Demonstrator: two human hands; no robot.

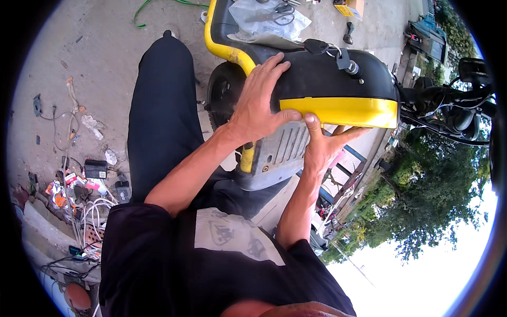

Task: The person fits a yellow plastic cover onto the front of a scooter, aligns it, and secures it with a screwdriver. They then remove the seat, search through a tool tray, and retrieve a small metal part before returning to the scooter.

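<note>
A person in a black shirt and black trousers (161, 105) leans over a small scooter (317, 90). Both bare arms come up from the bottom of the picture and reach for its front cover. The left hand (259, 100) lies flat on the black part of the cover (327, 79), with the fingers spread wide and the thumb down by the yellow strip (343, 111). The right hand (319, 145) is just below it, under the yellow strip. Its thumb presses up on the edge of the strip and its fingers are open and reach under the cover. Neither hand is closed around anything; both push flat on the cover. Between the hands and below them sits a grey ribbed panel (277, 153). On top of the black cover a key (317, 46) with a black head lies beside the lock (351, 66). Farther off, a clear plastic bag (264, 21) rests on the scooter's footboard with scissors (280, 13) on it. The black handlebar (454, 105) sticks out to the right. To the left, on the concrete ground (100, 53), there are white cables (92, 216) and small bits of litter. A green hose (145, 8) lies far up on the ground.
</note>
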